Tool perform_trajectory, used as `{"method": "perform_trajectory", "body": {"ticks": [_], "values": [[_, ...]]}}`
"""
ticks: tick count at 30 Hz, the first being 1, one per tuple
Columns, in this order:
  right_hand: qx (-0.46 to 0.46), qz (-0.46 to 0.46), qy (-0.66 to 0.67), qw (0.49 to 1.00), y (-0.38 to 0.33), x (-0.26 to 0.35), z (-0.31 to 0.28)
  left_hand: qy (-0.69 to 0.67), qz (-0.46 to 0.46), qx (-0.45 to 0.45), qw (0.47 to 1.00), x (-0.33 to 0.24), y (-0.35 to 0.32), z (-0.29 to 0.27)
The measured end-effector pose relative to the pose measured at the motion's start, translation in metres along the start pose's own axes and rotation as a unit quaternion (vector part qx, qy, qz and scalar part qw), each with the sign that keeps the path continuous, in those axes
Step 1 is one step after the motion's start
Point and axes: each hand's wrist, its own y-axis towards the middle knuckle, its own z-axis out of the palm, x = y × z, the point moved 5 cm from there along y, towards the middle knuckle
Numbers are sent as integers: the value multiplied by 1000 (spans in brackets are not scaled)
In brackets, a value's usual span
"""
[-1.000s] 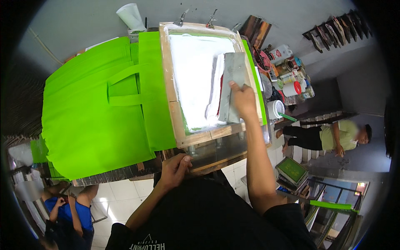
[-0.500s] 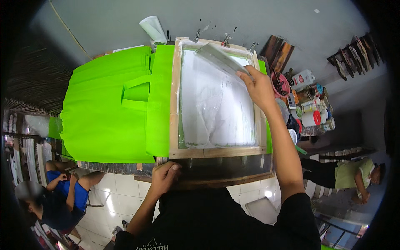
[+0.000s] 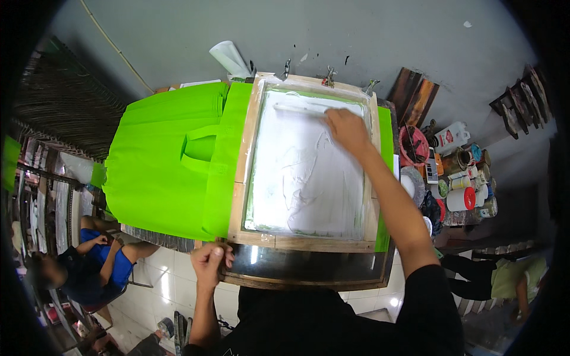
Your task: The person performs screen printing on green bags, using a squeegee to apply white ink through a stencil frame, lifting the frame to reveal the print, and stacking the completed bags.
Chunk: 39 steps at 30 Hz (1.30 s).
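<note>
From my remote position I am observing 2 bare hands. The right hand [image 3: 349, 132] is gripping a pale, flat, bar-shaped squeegee [image 3: 297, 109], slightly blurred. The squeegee is lying crosswise at the far end of a rectangular, light-wood screen frame [image 3: 323, 242], over its mesh, which white ink [image 3: 317, 178] is coating unevenly. The left hand [image 3: 212, 261] is curling narrowly at the left front corner of the dark, glossy, wood-edged counter [image 3: 309, 267]; I am not managing to tell whether it is grasping the edge. Bright green fabric bags [image 3: 157, 163] are lying left of the frame. 3 small metal clamps [image 3: 328, 77] are standing along its far edge.
</note>
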Motion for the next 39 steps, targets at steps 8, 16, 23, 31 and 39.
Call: {"method": "perform_trajectory", "body": {"ticks": [8,16,23,31,39], "values": [[73,16,63,995,56,-31,-53,265,181,45,946,-117,161,90],[136,188,8,973,65,-42,-43,462,288,175,820,-83,366,184],[12,110,-39,993,41,-34,-28,487,216,183,826,-64,375,186],[-2,75,-35,997,-4,-2,-38,481,195,171,838,-55,312,166],[30,82,-3,996,-52,40,-55,490,142,181,841,-54,245,151]]}}
